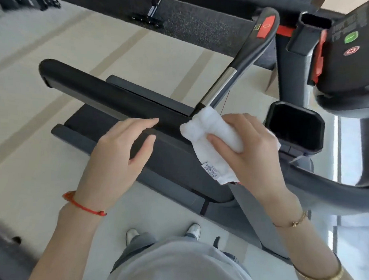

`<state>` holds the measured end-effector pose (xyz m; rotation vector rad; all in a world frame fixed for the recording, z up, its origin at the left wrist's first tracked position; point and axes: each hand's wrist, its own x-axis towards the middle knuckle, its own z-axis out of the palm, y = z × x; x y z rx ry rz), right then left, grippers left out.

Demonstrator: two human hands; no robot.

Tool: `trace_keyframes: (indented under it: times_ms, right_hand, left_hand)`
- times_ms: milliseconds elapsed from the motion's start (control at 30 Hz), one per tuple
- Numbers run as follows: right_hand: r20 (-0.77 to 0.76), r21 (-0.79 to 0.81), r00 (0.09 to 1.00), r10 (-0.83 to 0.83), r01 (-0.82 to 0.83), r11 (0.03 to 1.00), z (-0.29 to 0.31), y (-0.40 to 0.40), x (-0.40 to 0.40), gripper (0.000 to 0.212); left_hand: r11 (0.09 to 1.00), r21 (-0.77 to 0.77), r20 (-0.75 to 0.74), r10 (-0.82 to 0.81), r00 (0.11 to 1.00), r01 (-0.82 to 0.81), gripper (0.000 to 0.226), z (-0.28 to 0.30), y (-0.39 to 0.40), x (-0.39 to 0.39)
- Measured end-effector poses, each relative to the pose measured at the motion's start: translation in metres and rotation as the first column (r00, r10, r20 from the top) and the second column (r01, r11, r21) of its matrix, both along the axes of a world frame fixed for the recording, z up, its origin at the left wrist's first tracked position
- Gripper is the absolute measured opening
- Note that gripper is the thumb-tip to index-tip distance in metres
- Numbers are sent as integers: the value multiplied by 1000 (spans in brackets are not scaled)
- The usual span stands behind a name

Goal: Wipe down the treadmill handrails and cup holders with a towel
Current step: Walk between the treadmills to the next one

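A white towel (209,137) is gripped in the right hand (249,149) and pressed against the joint where the black handrail (100,88) meets the angled bar (236,63), whose middle section is chrome and whose upper end carries a red button (265,27). The left hand (116,155) is held with relaxed fingers just over the handrail's near edge. A printed label is seen hanging from the towel's lower corner. A black cup holder (295,126) is seen just right of the right hand. A red cord is worn on the left wrist, a gold bracelet on the right.
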<state>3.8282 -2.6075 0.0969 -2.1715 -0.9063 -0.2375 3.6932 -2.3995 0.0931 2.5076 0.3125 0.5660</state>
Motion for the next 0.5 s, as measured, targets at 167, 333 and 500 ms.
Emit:
trace_keyframes:
  times_ms: [167, 333, 500]
  right_hand:
    - [-9, -4, 993, 115, -115, 993, -10, 49, -30, 28]
    - [-18, -46, 984, 179, -180, 983, -36, 111, -70, 25]
    - [-100, -77, 962, 252, -260, 962, -60, 179, -125, 25]
  left_hand:
    - [989, -14, -29, 149, 988, -149, 33, -14, 33, -54]
    - [960, -36, -55, 276, 960, -278, 29, -32, 80, -122]
    - [923, -16, -102, 380, 919, -384, 31, -46, 135, -197]
